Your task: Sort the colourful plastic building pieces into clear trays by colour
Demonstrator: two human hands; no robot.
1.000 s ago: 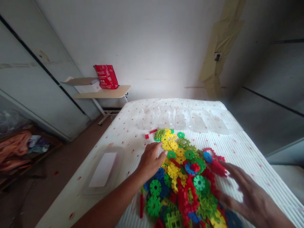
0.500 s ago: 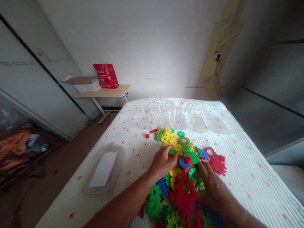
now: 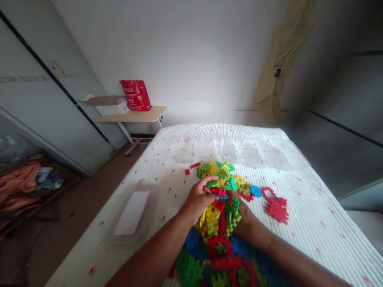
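Note:
A pile of colourful plastic gear-shaped pieces (image 3: 223,239), in red, green, yellow and blue, lies on the white dotted bed (image 3: 299,187). My left hand (image 3: 196,201) curls round the left side of a raised heap of these pieces. My right hand (image 3: 247,221) presses in from the right, its fingers mostly buried under the heap. Both hands squeeze the heap between them. More pieces (image 3: 214,169) lie just beyond the hands. A few red pieces (image 3: 277,207) sit apart on the right.
A clear plastic box lid (image 3: 131,215) lies on the bed to the left. A small red stick (image 3: 191,167) lies beyond the pile. Clear plastic packaging (image 3: 227,147) lies farther back. A side table with a red bag (image 3: 136,95) stands by the wall.
Both hands have closed in toward each other, pushing the spread pieces into a raised heap between them. The right hand came in from the far right.

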